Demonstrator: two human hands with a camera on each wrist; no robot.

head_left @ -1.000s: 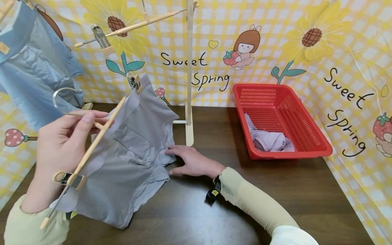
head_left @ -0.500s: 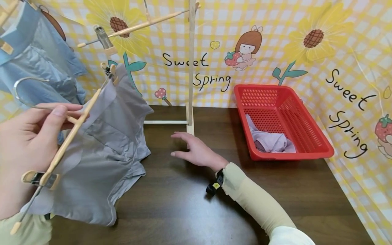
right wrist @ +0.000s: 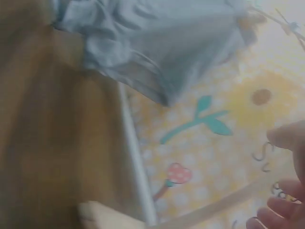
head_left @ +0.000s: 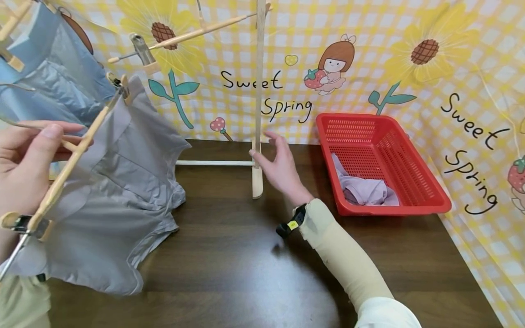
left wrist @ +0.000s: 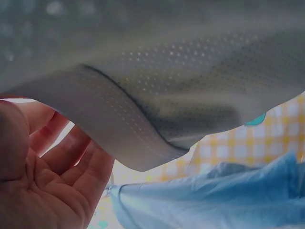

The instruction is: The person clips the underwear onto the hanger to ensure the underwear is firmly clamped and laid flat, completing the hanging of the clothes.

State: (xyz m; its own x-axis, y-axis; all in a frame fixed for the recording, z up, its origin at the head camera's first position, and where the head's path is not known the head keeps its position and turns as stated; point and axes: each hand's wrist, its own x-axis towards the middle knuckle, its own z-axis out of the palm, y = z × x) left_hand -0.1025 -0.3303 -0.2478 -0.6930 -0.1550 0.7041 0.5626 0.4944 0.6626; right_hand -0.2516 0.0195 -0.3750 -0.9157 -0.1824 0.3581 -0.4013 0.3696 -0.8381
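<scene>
At the left of the head view my left hand [head_left: 30, 166] pinches the neck of a wooden clip hanger [head_left: 67, 168] between thumb and fingers. Grey shorts [head_left: 119, 177] hang from its two clips, tilted over the table. In the left wrist view the waistband [left wrist: 109, 119] of the shorts passes in front of the fingers. My right hand [head_left: 283, 171] is raised beside the foot of the wooden rack post [head_left: 259, 91], thumb and fingers spread on either side of it. The right wrist view is blurred and shows the fingers apart with nothing between them.
Light blue shorts [head_left: 65, 64] hang on another clip hanger at the back left. A bare clip hanger [head_left: 201, 32] hangs near the post. A white bar [head_left: 213, 163] joins the post low down. The red basket [head_left: 389, 210] on the right holds a lilac cloth [head_left: 365, 190].
My left hand has carried the hanger and grey shorts leftward. The right hand has left the hem of the shorts and moved right and up to the rack post.
</scene>
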